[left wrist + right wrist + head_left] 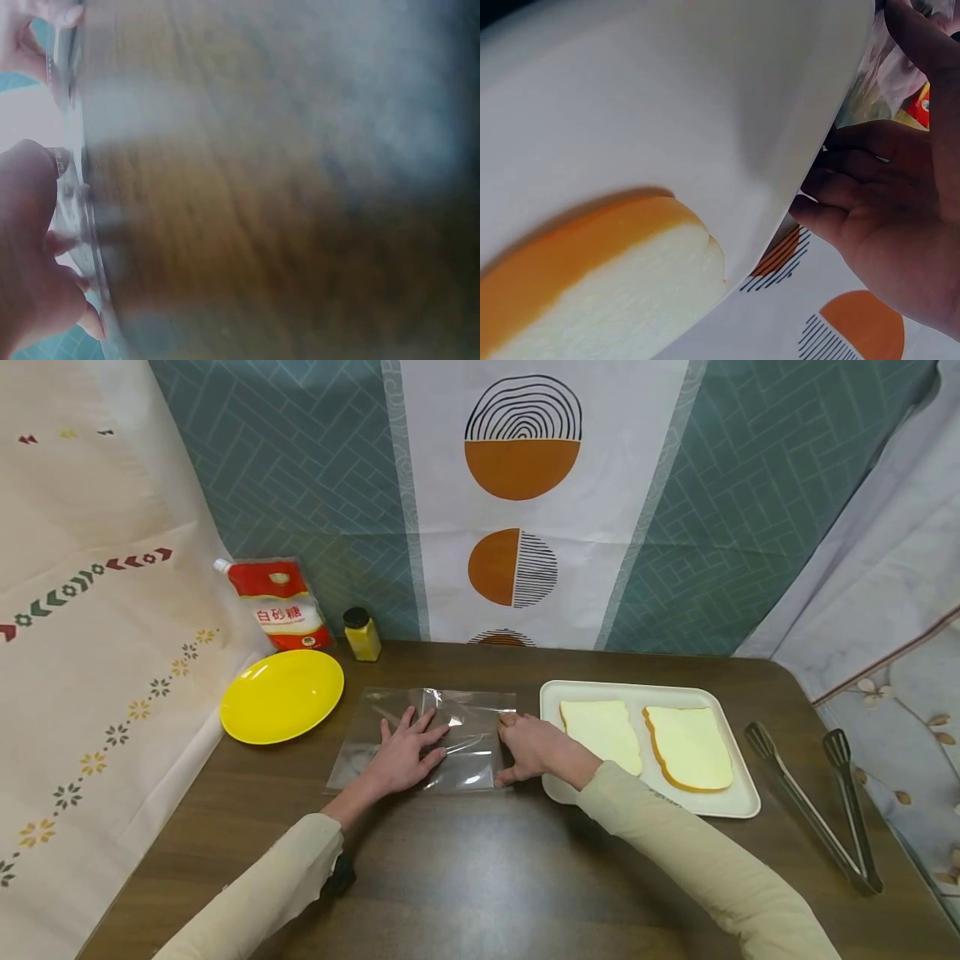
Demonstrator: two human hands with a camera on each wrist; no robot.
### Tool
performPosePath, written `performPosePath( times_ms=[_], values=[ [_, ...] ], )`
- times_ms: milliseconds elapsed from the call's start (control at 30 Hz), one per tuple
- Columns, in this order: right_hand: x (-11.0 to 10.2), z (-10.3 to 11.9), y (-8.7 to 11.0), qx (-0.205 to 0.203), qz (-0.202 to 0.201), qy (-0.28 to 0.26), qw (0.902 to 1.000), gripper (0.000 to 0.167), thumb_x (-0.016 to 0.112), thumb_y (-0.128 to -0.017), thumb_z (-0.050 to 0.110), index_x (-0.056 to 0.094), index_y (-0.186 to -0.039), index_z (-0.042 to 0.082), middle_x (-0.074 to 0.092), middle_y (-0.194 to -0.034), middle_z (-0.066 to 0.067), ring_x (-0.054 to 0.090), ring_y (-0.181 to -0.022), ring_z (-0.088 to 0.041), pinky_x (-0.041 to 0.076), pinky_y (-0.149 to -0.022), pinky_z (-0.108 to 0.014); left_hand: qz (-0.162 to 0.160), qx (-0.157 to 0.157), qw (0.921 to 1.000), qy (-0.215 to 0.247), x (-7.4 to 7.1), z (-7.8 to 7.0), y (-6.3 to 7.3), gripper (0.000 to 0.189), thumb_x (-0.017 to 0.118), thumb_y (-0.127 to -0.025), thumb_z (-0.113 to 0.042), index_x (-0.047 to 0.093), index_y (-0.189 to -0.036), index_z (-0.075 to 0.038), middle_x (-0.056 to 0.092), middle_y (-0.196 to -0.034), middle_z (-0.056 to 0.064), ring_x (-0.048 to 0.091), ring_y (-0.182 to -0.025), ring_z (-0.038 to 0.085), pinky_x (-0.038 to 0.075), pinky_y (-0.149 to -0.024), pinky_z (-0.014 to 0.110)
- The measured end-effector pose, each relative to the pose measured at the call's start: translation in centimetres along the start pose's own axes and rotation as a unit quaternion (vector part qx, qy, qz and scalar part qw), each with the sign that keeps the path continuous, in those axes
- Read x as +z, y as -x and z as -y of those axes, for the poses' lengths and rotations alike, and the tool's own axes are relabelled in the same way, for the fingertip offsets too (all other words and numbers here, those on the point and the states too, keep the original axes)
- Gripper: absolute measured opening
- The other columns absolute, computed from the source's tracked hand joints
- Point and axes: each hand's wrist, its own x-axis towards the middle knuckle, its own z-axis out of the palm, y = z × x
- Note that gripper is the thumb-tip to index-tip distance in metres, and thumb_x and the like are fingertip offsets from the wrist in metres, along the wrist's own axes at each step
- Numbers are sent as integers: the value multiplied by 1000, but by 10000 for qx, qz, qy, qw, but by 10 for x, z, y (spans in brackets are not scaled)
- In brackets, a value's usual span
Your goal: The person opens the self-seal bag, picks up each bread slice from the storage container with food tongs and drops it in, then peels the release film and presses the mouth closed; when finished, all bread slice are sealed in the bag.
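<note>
A clear plastic bag [468,764] lies flat on the brown table, wider than it is deep. My left hand [405,758] rests palm down on its left and middle part, fingers spread. At the bag's right edge, my right hand [534,747] touches the film with thumb and fingers set well apart. Its loosely bent fingers [832,187] show beyond the tray rim in the right wrist view. Just right of that hand, a white tray [637,692] holds two bread slices [603,735], the other slice [693,747] lying farther right.
A yellow plate [281,697] lies at the left, before a red and white sugar pouch [281,606] and a yellow shaker with a black lid [362,635]. Metal tongs [817,818] lie spread at the right edge. Patterned cloth [345,485] hangs behind the table.
</note>
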Motion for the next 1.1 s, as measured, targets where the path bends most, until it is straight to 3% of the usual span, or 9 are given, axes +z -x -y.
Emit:
performPosePath(
  times_ms=[367,600,767,967,1100],
  values=[
    [-2,1,1,-51,9,-96,9999,89,77,-78,62,58,-133,-6,46,-147,-24,45,-135,-38,36,-111,-47,-534,317,9967,529,-2,5,1,40,62,-99,-23,63,-136,-6,40,-153,23,25,-142,51,14,-104,79],
    [-3,1,1,-19,143,-96,9998,93,75,-80,62,53,-138,-7,44,-149,-25,41,-138,-38,34,-112,-46,-631,394,9966,351,-6,4,3,40,62,-100,-24,64,-134,-4,42,-151,23,27,-141,52,15,-103,79],
    [-4,1,0,-31,177,2,9998,94,75,-80,63,52,-140,-6,44,-149,-25,41,-138,-37,34,-112,-46,-400,427,9981,165,-7,4,5,46,61,-100,-28,59,-139,-4,38,-153,25,26,-140,54,15,-102,80],
    [-5,2,1,22,223,49,9997,96,74,-80,64,51,-141,-6,42,-151,-23,41,-139,-36,34,-113,-45,186,194,9996,91,-6,3,5,59,50,-104,-42,43,-152,-10,28,-159,24,15,-144,53,7,-105,79],
    [-4,2,1,-18,88,51,9999,92,76,-79,63,55,-136,-6,45,-148,-23,47,-133,-36,37,-111,-45,287,108,9995,-17,-3,3,3,55,45,-106,-37,39,-155,-12,27,-160,22,14,-145,53,7,-105,79]
  ],
)
